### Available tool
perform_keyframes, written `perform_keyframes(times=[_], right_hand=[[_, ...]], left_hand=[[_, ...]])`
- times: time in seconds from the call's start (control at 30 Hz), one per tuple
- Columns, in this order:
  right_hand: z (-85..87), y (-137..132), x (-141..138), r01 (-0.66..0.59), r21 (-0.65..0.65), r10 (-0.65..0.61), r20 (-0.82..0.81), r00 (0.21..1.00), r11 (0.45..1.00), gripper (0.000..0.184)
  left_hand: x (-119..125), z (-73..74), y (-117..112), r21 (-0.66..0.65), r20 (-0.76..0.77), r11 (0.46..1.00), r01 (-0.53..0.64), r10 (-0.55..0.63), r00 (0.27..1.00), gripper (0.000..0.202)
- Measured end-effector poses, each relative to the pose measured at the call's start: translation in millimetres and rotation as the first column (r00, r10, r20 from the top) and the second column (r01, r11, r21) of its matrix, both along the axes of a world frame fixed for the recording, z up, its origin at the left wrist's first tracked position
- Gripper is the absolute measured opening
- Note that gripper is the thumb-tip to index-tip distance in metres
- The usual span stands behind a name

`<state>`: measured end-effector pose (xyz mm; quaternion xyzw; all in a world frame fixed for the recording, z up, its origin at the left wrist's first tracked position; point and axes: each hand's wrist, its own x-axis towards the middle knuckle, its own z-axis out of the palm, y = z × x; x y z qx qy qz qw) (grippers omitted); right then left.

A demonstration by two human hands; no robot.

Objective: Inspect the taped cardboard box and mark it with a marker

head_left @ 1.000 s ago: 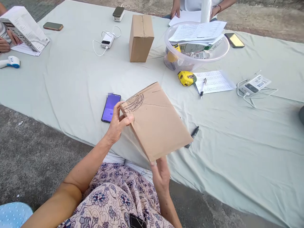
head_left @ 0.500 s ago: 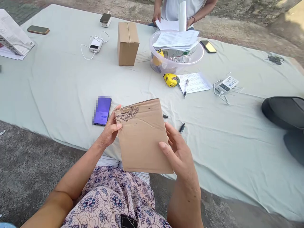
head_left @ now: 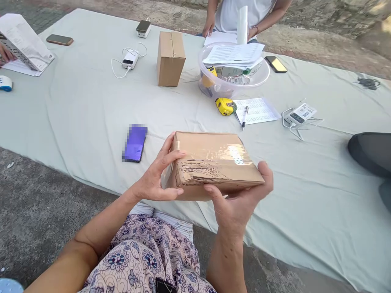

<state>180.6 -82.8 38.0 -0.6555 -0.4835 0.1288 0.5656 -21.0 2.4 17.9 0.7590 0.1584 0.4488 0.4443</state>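
Note:
Between my two hands is a brown cardboard box [head_left: 210,146], raised over the near edge of the cloth-covered table. Shiny clear tape covers its upper face, and dark pen scribbles mark a creased corner and edge on the left. My left hand [head_left: 159,179] grips the left end, fingers on top and thumb on the near side. My right hand [head_left: 238,201] clasps the right end, its thumb against the near face and its fingers reaching under and around the far corner. A phone [head_left: 136,142] with a purple screen lies left of the box.
A second cardboard box [head_left: 171,61] stands farther back, beside a clear plastic basin [head_left: 214,87] holding papers and bottles. A yellow tape measure [head_left: 225,106], a pen [head_left: 244,118] and power banks lie around. Across the table, a person's hand [head_left: 209,26] rests by papers.
My hands have tilted the box, so its taped face now shows on top and the plain face has turned down toward me. My right hand has shifted to the right end and underside.

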Motion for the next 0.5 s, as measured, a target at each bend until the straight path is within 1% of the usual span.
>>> perform_keyframes(times=[0.07,0.13,0.2,0.27,0.33,0.43,0.5], right_hand=[[-0.8,0,-4,0.028,-0.011,-0.028,0.021,0.999,1.0,0.105],[-2.4,-2,-8,0.041,-0.046,-0.039,0.033,0.999,0.998,0.1],[-2.6,-6,-12,0.051,-0.076,-0.047,0.058,0.997,0.996,0.098],[-0.5,-9,-14,0.057,-0.095,-0.05,0.073,0.996,0.994,0.098],[3.7,-11,-14,0.056,-0.111,-0.049,0.064,0.997,0.992,0.097],[11.4,-12,-14,0.05,-0.101,-0.046,0.038,0.998,0.994,0.09],[15.5,-9,-16,0.052,-0.081,-0.047,0.067,0.997,0.995,0.084]], left_hand=[[3,-0.9,-2,-0.042,-0.029,0.999,0.013,-0.014,0.999,0.088],[7,-3.4,-7,-0.116,-0.044,0.993,-0.007,0.002,0.999,0.083],[10,-5.7,-12,-0.187,-0.018,0.981,-0.055,0.052,0.998,0.075],[14,-6.7,-17,-0.231,0.017,0.968,-0.098,0.105,0.994,0.067],[17,-6.3,-19,-0.244,0.032,0.962,-0.122,0.134,0.99,0.063],[20,-5.0,-20,-0.234,0.035,0.963,-0.133,0.145,0.989,0.058],[21,-4.3,-19,-0.231,0.04,0.96,-0.157,0.171,0.985,0.054]])
